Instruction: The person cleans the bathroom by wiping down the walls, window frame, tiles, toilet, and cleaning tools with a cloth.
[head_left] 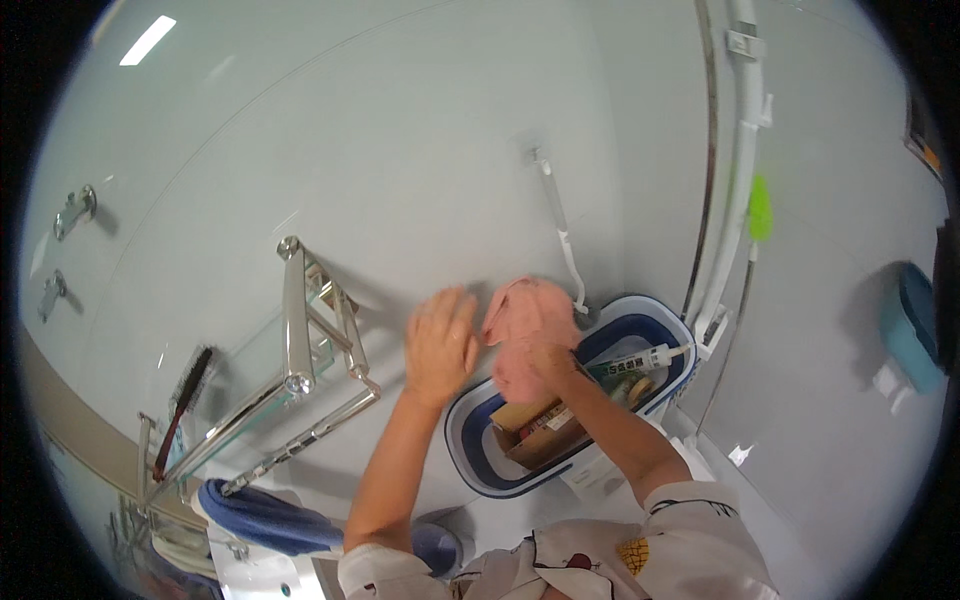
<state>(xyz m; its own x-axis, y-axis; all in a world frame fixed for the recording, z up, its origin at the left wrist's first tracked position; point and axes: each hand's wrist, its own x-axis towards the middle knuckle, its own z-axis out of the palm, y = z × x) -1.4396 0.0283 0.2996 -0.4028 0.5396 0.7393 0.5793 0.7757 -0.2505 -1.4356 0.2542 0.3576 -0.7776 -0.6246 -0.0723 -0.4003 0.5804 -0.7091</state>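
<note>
A crumpled pink cloth (535,310) hangs above the far side of an oval white-and-blue bucket (472,462), close to the pale wall. Gripping its lower part is my right hand (552,362), whose fingers are partly lost in the folds. My left hand (440,335) is raised just left of the cloth, fingers stretched out, holding nothing. Inside the bucket lie an open cardboard box (545,440), a white sealant tube (640,362) with a pointed nozzle, and a small roll-like item (638,390) beneath it.
A chrome rack with glass shelves (298,330) juts out at left, with a hairbrush (183,405) and a blue towel (270,520). A white-handled brush (562,230) hangs on the wall. A white pole (740,190) and a teal bin (910,320) stand right.
</note>
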